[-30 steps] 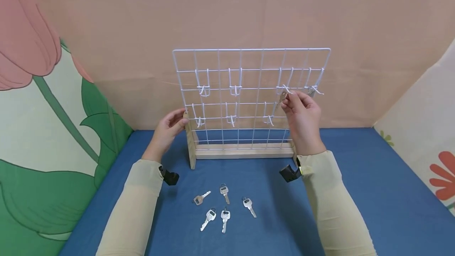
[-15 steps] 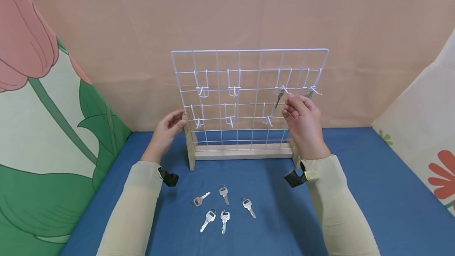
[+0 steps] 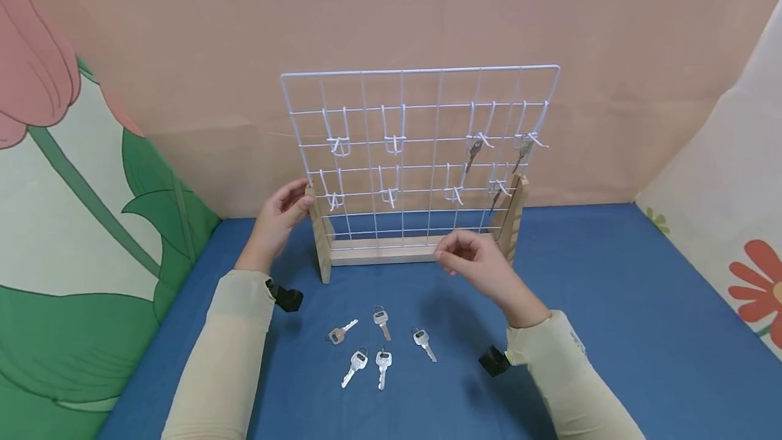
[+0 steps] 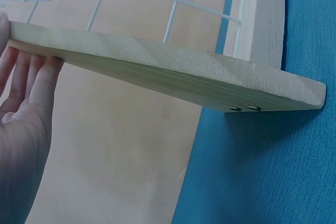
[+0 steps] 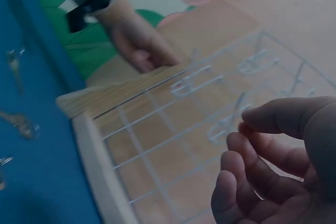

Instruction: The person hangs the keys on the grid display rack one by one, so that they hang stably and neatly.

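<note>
White hook on the wire rack now holds a key: the right hand has let go and moved lower, loosely bent, with nothing in it. The left hand pinches the wooden side. That key looks done; five keys lie on the worktop.

The rack stood on the blue bench, a white wire grid in a pale wooden stand, its left post pinched by the left grip. It bore two rows of four white hooks. Dark-looking keys hung blade-down from the upper row's two rightmost hooks and the lower row's rightmost. Before the rack lay five silvery keys, flat and apart; four pointed blades nearward, the back-left one rightward.
</note>
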`<state>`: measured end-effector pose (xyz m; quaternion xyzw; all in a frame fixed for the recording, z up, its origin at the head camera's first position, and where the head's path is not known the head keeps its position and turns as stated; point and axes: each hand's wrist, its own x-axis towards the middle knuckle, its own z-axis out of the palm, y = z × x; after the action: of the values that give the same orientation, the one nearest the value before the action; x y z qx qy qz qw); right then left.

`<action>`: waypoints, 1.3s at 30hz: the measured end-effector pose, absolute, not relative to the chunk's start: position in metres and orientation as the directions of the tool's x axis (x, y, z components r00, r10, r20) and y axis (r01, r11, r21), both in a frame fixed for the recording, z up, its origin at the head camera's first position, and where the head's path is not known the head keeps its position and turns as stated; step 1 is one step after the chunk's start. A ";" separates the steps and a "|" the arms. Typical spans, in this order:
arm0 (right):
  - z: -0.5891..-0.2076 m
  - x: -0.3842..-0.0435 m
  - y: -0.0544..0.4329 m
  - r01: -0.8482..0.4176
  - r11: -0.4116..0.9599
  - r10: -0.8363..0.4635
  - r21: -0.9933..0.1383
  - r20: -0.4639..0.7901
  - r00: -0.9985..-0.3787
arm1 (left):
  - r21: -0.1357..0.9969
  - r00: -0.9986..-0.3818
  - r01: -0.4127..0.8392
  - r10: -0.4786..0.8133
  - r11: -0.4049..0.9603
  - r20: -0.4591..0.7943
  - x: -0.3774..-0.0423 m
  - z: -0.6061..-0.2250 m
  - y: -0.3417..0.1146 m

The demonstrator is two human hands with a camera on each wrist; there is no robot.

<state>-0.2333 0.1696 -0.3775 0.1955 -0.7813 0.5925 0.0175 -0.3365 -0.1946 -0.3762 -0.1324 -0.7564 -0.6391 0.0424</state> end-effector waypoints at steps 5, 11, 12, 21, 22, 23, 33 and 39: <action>-0.401 -0.237 0.160 -0.337 0.384 -0.417 -0.859 0.164 -0.894 | 0.958 -0.963 0.248 0.144 0.142 0.228 -0.337 -0.375 -0.195; -0.418 -0.236 0.156 -0.412 0.493 -0.599 -0.766 0.044 -0.800 | 0.959 -0.960 0.254 0.151 0.126 0.235 -0.338 -0.373 -0.193; -0.421 -0.236 0.155 -0.418 0.503 -0.614 -0.756 0.028 -0.789 | 0.959 -0.960 0.254 0.151 0.128 0.234 -0.338 -0.373 -0.193; -0.435 -0.232 0.144 -0.405 0.530 -0.654 -0.745 -0.055 -0.754 | 0.960 -0.962 0.249 0.143 0.126 0.231 -0.339 -0.373 -0.193; -0.436 -0.231 0.143 -0.407 0.533 -0.657 -0.742 -0.060 -0.752 | 0.962 -0.963 0.248 0.142 0.116 0.231 -0.339 -0.374 -0.194; -0.437 -0.231 0.142 -0.408 0.536 -0.658 -0.739 -0.063 -0.750 | 0.962 -0.962 0.248 0.141 0.112 0.232 -0.339 -0.374 -0.194; -0.443 -0.231 0.139 -0.436 0.579 -0.661 -0.689 -0.083 -0.746 | 0.967 -0.965 0.239 0.136 0.088 0.226 -0.338 -0.379 -0.195; -0.440 -0.231 0.142 -0.459 0.593 -0.658 -0.662 -0.070 -0.750 | 0.967 -0.966 0.236 0.133 0.092 0.223 -0.339 -0.379 -0.195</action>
<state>-0.2314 0.1424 -0.4404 0.3177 -0.8788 0.3203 -0.1554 -0.3390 -0.1946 -0.3787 -0.1251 -0.7381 -0.6619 0.0388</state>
